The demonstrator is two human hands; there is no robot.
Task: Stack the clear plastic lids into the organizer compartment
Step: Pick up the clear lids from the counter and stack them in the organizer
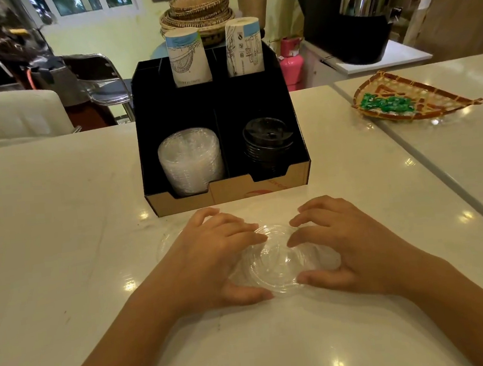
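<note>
Pale glossy tabletop [62, 229] | clear lids [274, 263] lie before organizer [226, 193] | left hand [212, 259], right hand [344, 249] cupping their rims, fingers curled | likely light, thin, slippery, bendy; I'd grip opposite edges gently | stack [191, 161] fills left compartment.

Glossy white counter [59, 200], pale yellow wall [120, 41], window [90, 1]
</note>
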